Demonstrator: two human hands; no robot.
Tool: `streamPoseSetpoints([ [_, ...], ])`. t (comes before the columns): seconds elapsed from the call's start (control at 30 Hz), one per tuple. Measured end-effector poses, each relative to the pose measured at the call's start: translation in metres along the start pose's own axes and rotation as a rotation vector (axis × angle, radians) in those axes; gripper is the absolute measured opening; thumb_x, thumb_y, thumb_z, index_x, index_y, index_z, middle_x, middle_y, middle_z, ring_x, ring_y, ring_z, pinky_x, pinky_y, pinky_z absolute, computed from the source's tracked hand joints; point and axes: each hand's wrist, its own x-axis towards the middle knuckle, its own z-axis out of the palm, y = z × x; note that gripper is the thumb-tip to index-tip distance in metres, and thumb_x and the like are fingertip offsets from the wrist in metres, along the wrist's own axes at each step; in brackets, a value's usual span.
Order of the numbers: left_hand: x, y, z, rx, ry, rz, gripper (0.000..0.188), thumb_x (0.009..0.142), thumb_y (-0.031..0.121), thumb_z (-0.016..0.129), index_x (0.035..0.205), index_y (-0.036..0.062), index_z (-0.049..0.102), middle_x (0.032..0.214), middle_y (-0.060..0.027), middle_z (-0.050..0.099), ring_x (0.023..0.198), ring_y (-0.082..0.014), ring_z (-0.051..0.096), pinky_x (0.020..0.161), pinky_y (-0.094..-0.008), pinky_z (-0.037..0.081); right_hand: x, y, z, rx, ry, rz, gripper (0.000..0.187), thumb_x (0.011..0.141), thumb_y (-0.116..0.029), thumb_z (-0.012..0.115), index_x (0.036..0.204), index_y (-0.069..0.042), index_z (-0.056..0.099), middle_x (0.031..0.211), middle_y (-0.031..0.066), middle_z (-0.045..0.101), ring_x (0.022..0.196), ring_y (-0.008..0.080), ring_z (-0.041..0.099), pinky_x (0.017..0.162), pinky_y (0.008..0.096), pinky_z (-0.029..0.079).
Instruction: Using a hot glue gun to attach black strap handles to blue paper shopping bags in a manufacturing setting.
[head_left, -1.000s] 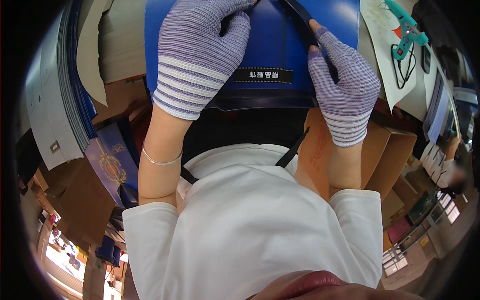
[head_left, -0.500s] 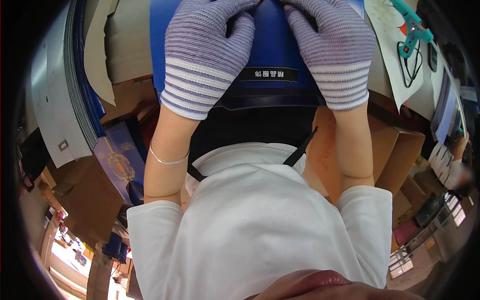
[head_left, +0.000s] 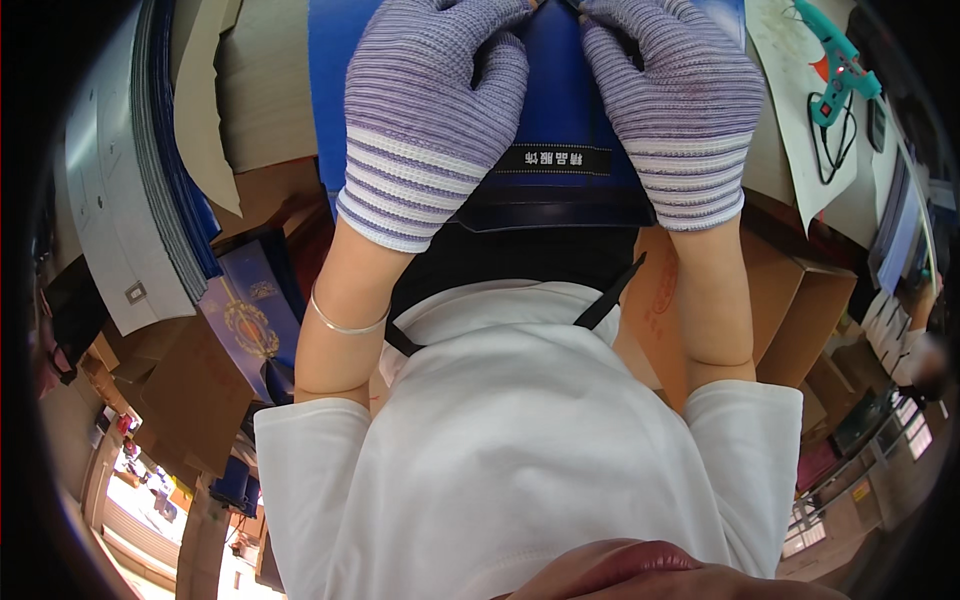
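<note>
A glossy blue sheet-like piece of packaging (head_left: 560, 105) lies flat in front of me, with a black label strip across its near part. Both my hands wear knitted gloves striped purple and white. My left hand (head_left: 440, 95) rests over its left half, thumb and fingers drawn together toward the top edge of the picture. Over the right half, my right hand (head_left: 680, 90) is closed in the same way. The fingertips of both hands almost meet there, around a small dark bit that I cannot make out. The upper fingers are cut off by the picture's edge.
A teal glue gun (head_left: 838, 65) with a black cord lies on white paper to the right. Stacked grey and blue boards (head_left: 140, 180) stand at the left, above a blue printed panel (head_left: 245, 310). Cardboard boxes (head_left: 790, 310) are below the table. Another person (head_left: 895, 335) is at far right.
The whole view has shifted slightly, so the hands, packaging and glue gun sit a little lower and further right. Both hands keep nearly the same pose over the packaging.
</note>
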Motion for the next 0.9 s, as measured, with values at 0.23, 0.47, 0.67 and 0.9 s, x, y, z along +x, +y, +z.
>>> streamPoseSetpoints([
  [0.23,-0.001,-0.004,0.002,0.048,0.011,0.061,0.021,0.075,-0.004,0.061,0.095,-0.0043,0.069,0.08,-0.0169,0.057,0.07,-0.0302,0.059,0.064,-0.0351,0.048,0.006,0.003,0.011,0.447,0.148,-0.062,0.012,0.08,-0.011,0.069,0.091,-0.006,0.071,0.085,0.0112,0.068,0.076,0.0292,0.067,0.068,0.0346,0.052],
  [0.47,0.0,-0.008,0.002,0.067,0.022,0.096,0.019,0.076,-0.003,0.06,0.093,-0.0038,0.069,0.082,-0.0191,0.058,0.075,-0.0337,0.06,0.069,-0.0387,0.048,0.016,-0.008,-0.014,0.448,-0.084,0.137,0.015,0.079,-0.004,0.069,0.092,0.002,0.071,0.087,0.0172,0.068,0.08,0.0306,0.067,0.073,0.0329,0.053],
  [0.67,-0.002,-0.008,0.005,0.059,0.053,0.16,0.019,0.077,-0.002,0.06,0.094,-0.0036,0.069,0.085,-0.02,0.059,0.077,-0.0359,0.059,0.071,-0.0403,0.049,0.014,-0.008,-0.013,0.404,0.06,0.07,0.011,0.079,-0.004,0.069,0.089,0.002,0.071,0.088,0.0174,0.069,0.082,0.0316,0.067,0.075,0.0338,0.053],
  [0.9,0.002,-0.016,0.006,0.076,0.032,0.177,0.021,0.077,0.0,0.06,0.095,-0.0026,0.069,0.085,-0.0206,0.059,0.08,-0.0367,0.059,0.074,-0.0411,0.049,0.013,-0.008,-0.012,0.466,-0.019,0.125,0.013,0.079,-0.004,0.069,0.09,0.001,0.071,0.09,0.0164,0.069,0.084,0.0312,0.067,0.077,0.0335,0.053],
])
